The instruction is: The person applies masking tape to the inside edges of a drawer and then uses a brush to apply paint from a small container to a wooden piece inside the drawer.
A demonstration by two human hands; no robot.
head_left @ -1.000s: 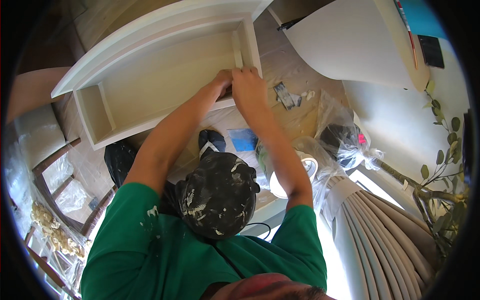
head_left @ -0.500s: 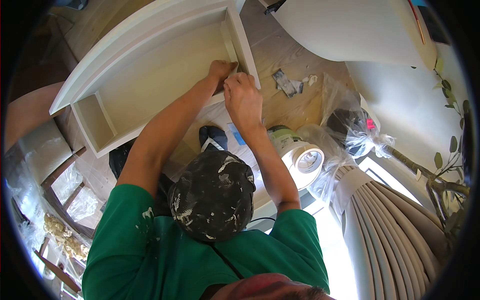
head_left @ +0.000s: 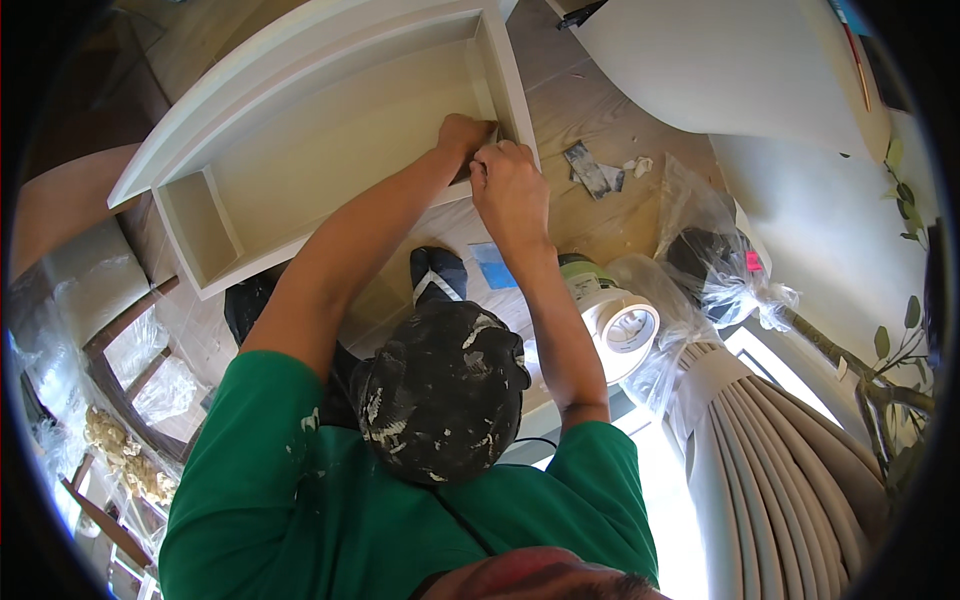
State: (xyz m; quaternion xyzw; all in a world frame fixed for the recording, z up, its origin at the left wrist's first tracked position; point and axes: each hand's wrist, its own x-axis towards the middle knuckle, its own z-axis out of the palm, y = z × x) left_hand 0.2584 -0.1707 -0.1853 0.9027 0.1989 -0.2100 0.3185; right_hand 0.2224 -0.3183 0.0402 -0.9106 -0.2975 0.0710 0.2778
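A pale painted drawer-like box (head_left: pixel 330 150) with a curved far side lies open in front of me. My left hand (head_left: pixel 466 138) reaches inside it, at the near right corner, with its fingers curled against the right wall. Whatever those fingers hold is hidden. My right hand (head_left: pixel 512 190) is bent over the box's near right edge, close beside the left, fingers curled and pinched together. Anything in its grip is too small or covered to make out.
Grey worn abrasive-looking strips (head_left: pixel 592 170) lie on the wood floor right of the box. A blue sheet (head_left: pixel 493 266), a green-and-white tub (head_left: pixel 588 278) and a white roll (head_left: pixel 628 326) are near my right forearm. My paint-spattered knee (head_left: pixel 440 395) is below; a plastic-wrapped pot (head_left: pixel 700 260) stands right.
The whole view has shifted, so box and hands sit farther right in the picture. Both hands stay at the same corner of the box, with little visible change in their grip.
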